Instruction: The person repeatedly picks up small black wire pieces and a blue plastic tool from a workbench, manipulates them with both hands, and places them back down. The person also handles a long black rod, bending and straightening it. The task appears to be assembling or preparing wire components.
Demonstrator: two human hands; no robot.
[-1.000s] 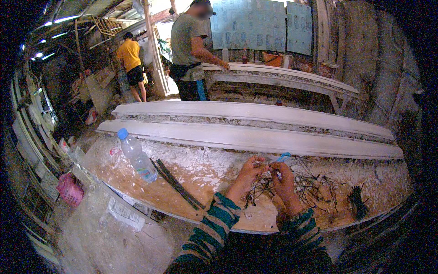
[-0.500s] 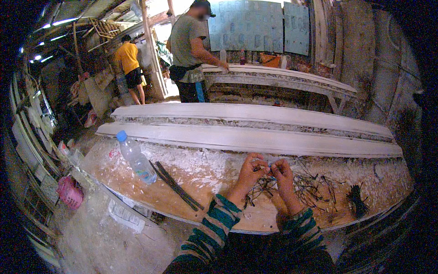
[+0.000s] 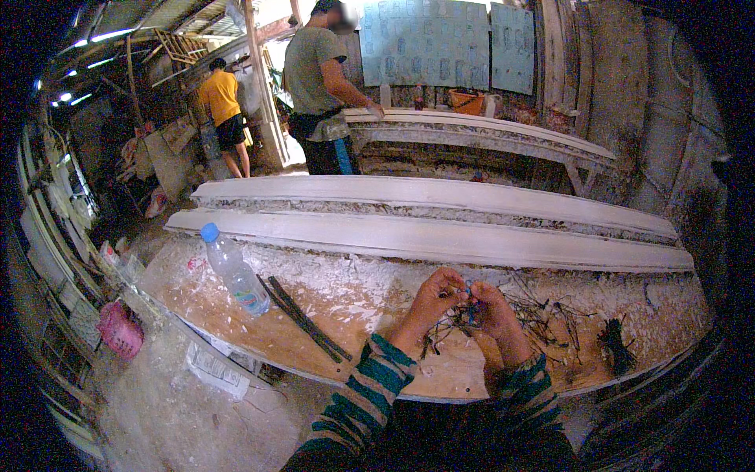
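My left hand (image 3: 434, 304) and my right hand (image 3: 496, 313) meet above the near part of the worktable (image 3: 432, 376), thumbs and fingertips pinched close together. Between them shows a thin blue strand (image 3: 470, 288), its ends partly hidden by the fingers; what it is made of is too small to tell. Loose dark strands (image 3: 550, 321) lie tangled under and to the right of my hands. Farther right is a bunched dark bundle of strands (image 3: 616, 346). Both forearms wear striped green and grey sleeves.
Two long white moulded strips (image 3: 440, 236) lie across the table behind my hands. To the left are a clear bottle with a blue cap (image 3: 236, 271) and dark narrow rods (image 3: 303, 318). A pink basket (image 3: 121, 330) stands beyond the table's left edge. Two people work farther back.
My right hand has turned and risen slightly, and more of the blue strand shows between my hands. The person in the grey-green shirt has shifted a little left.
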